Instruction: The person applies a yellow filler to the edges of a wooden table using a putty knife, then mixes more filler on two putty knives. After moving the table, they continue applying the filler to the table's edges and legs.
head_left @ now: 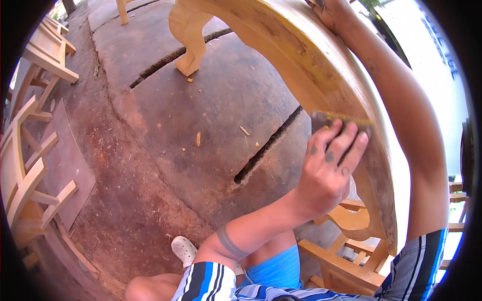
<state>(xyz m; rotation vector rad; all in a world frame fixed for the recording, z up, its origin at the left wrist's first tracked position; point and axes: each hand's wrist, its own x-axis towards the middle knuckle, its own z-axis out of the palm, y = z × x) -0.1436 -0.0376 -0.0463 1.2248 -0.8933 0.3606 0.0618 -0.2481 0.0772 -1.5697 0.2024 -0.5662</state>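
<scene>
My left hand is closed around a sanding pad, a dark flat piece with yellow dust along its upper edge. The pad lies against the curved side rail of a wooden table, which shows yellowish bare wood with darker patches. My right hand is at the top of the view, its arm stretched along the pale tabletop. That hand rests on the table with its fingers partly cut off by the frame edge; what shows of them looks spread out. One carved, curved table leg stands on the floor.
Wooden chairs stand along the left, and another chair frame is below the table at lower right. The stained concrete floor has dark slots and scattered wood chips. A white clog shows near my knee.
</scene>
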